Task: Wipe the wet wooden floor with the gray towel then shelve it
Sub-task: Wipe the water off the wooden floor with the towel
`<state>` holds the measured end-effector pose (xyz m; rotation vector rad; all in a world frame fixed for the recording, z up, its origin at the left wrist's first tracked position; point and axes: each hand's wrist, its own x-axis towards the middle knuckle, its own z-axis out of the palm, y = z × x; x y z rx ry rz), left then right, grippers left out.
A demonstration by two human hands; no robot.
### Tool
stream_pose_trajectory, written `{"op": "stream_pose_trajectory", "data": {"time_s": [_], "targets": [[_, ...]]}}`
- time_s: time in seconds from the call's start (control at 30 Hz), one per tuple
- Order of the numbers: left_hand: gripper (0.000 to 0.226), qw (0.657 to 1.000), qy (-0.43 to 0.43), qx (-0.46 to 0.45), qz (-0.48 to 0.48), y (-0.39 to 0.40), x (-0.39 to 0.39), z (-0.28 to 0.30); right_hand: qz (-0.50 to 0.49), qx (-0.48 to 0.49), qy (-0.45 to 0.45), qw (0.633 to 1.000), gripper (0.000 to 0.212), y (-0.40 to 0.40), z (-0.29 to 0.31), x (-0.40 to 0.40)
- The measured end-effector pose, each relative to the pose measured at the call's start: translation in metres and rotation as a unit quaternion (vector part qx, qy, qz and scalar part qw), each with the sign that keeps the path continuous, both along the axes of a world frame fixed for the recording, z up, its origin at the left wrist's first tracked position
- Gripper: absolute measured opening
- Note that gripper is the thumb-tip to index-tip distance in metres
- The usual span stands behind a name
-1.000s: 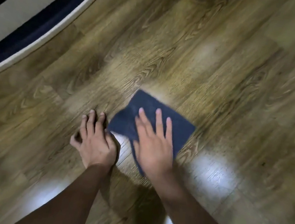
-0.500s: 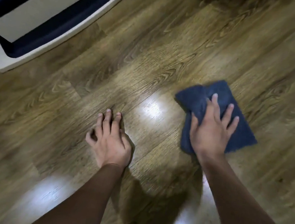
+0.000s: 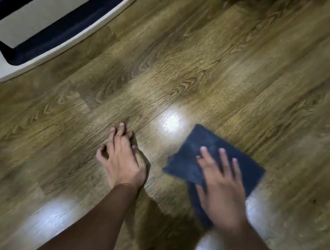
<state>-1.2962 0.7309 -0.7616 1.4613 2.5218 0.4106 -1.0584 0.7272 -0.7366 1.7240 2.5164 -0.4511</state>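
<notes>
The gray towel [image 3: 202, 151] lies folded flat on the wooden floor [image 3: 209, 71], right of centre. My right hand [image 3: 222, 188] presses down on it with its fingers spread and straight, covering the towel's near part. My left hand [image 3: 122, 157] rests on the bare floor to the towel's left, propped on its fingertips with the fingers bent, holding nothing. Shiny light patches show on the floor between and below my hands.
A white step unit [image 3: 26, 20] with dark navy treads stands at the upper left corner. Wooden floor stretches out to the right and far side.
My right hand slid the towel right and away, then back toward me and slightly left. My left hand stayed planted on the floor.
</notes>
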Motion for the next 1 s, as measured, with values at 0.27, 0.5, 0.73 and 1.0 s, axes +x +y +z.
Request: {"op": "stream_pose_trajectory", "data": {"time_s": [0.27,0.5,0.73,1.0], "targets": [[0.045,1.0,0.019,-0.018,-0.001,0.001,0.001,-0.003,-0.34,0.004,0.046,0.939,0.059,0.107,0.003,-0.031],[0.044,1.0,0.025,-0.009,-0.01,0.0,0.0,-0.004,-0.015,0.027,0.014,0.999,0.061,0.041,-0.001,-0.113],[0.041,0.999,0.039,-0.007,-0.018,0.0,-0.001,-0.007,-0.07,0.012,-0.003,0.998,0.063,-0.052,0.0,0.033],[0.055,0.983,0.09,-0.063,-0.149,0.003,-0.004,-0.004,-0.325,0.005,0.073,0.943,0.049,0.001,0.006,0.09]]}}
